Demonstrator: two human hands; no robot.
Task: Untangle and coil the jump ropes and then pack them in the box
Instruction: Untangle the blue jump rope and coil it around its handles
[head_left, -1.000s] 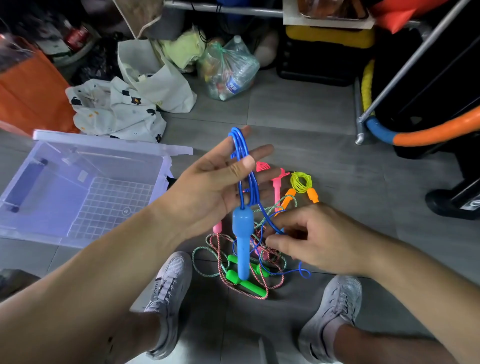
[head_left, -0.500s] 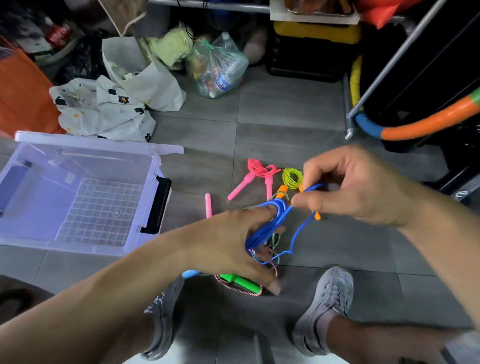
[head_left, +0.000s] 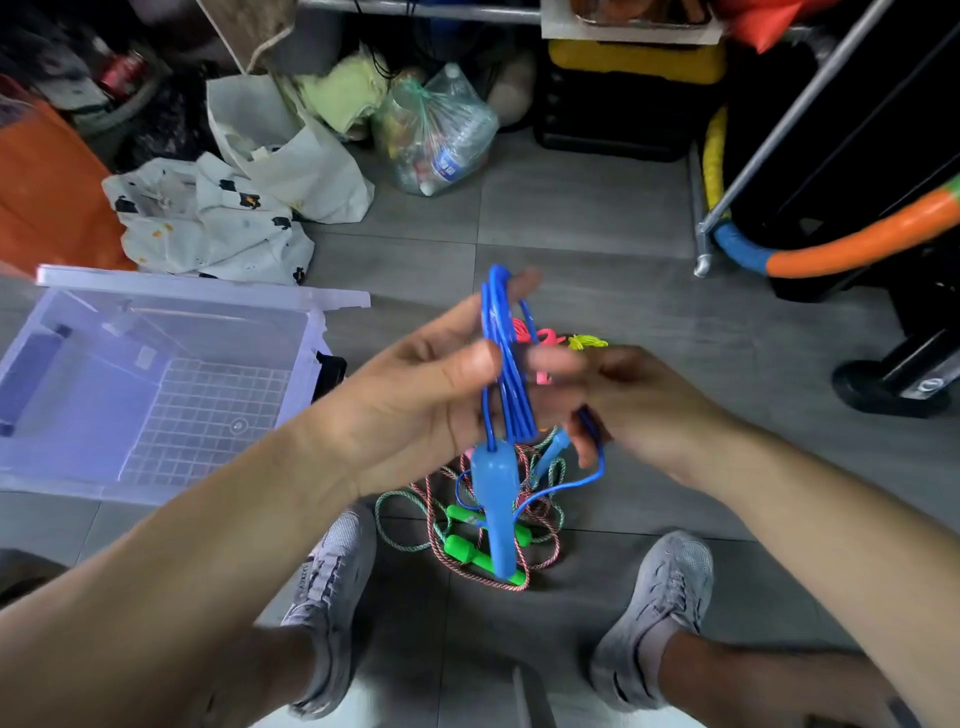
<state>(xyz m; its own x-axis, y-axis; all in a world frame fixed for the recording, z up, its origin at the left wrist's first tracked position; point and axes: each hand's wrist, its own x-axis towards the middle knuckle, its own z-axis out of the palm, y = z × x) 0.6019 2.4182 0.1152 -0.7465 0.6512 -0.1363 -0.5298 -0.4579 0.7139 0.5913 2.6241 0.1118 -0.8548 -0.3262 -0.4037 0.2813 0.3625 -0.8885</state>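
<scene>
The clear plastic box (head_left: 156, 384) stands open on the grey floor (head_left: 597, 208) at the left, just beside the left hand (head_left: 415, 400), with nothing visible inside. The left hand holds several loops of the blue jump rope (head_left: 501, 364) around its fingers, and one blue handle (head_left: 496, 506) hangs down from it. The right hand (head_left: 634, 400) pinches the loose end of this blue rope, above a tangled rope with green handles (head_left: 470, 553) between the grey shoes (head_left: 657, 616).
</scene>
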